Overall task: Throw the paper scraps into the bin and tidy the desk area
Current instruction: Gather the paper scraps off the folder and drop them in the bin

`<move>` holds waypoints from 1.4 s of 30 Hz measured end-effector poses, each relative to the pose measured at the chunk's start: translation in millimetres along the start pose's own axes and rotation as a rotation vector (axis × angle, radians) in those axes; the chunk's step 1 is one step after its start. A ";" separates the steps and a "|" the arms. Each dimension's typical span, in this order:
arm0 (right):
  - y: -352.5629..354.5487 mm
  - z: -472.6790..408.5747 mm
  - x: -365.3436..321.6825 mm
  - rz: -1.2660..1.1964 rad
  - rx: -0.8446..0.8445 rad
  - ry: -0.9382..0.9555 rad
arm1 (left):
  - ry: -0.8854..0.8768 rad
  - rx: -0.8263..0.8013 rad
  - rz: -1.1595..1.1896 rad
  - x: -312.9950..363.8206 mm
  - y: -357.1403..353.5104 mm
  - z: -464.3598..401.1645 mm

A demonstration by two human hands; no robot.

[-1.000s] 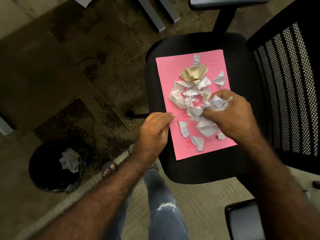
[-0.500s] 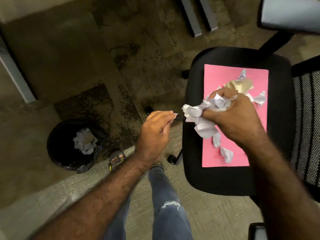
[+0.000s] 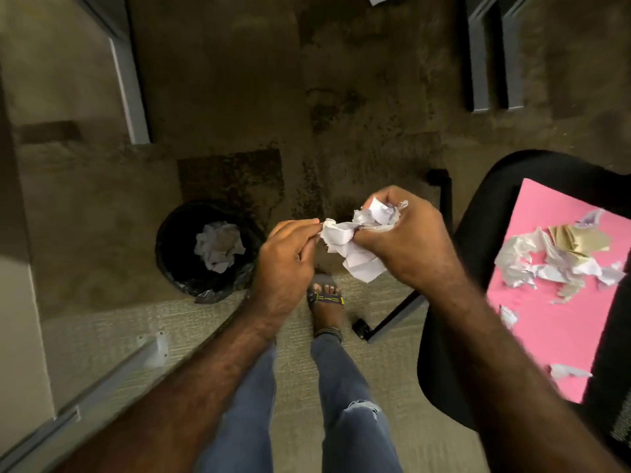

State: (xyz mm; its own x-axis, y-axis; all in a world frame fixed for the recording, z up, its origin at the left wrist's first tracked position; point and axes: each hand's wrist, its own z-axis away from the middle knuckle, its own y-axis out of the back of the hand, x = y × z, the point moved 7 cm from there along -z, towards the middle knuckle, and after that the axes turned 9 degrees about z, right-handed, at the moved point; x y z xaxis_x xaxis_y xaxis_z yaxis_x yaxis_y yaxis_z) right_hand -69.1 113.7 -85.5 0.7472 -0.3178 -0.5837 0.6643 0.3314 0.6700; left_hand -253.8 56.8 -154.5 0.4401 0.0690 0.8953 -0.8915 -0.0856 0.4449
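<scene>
My right hand point(image 3: 406, 240) grips a wad of crumpled white paper scraps point(image 3: 355, 240) in the air over the floor, left of the chair. The fingertips of my left hand point(image 3: 286, 257) pinch the left edge of the same wad. A round black bin point(image 3: 177, 254) with a bag liner stands on the floor to the left of my hands, with crumpled white paper point(image 3: 218, 250) inside. Several more white and tan scraps point(image 3: 560, 261) lie on a pink folder point(image 3: 563, 336) on the black chair seat point(image 3: 478, 213) at the right.
My legs in blue jeans and a sandalled foot point(image 3: 326, 298) stand between bin and chair. The chair's base leg with a caster point(image 3: 362, 327) juts out near my foot. Grey furniture legs point(image 3: 131, 93) stand at the left, and more grey legs point(image 3: 491, 63) at the top right.
My right hand lifted the wad off the pink folder and carried it left, away from the chair. My left hand came up to pinch it. The view swung left toward the bin.
</scene>
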 end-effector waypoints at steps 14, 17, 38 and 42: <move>-169.4 -26.7 -82.6 0.136 -0.171 0.166 | 0.243 0.207 -0.092 -98.2 117.6 45.6; -203.7 -29.4 -94.8 0.191 -0.186 0.216 | 0.326 0.218 -0.104 -121.6 133.2 52.2; -319.7 -36.5 -105.5 0.263 -0.307 0.029 | 0.559 0.213 0.019 -204.4 169.6 59.6; -327.2 -31.4 -107.3 0.248 -0.350 0.025 | 0.564 0.206 0.072 -210.7 168.3 60.5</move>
State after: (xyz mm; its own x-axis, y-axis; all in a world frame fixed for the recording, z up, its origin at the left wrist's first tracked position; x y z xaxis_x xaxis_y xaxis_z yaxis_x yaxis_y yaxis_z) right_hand -366.0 67.3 -256.5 0.8822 -0.1703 -0.4389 0.4281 0.6781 0.5975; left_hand -490.1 -32.2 -266.8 0.2047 0.5674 0.7976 -0.8530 -0.2962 0.4297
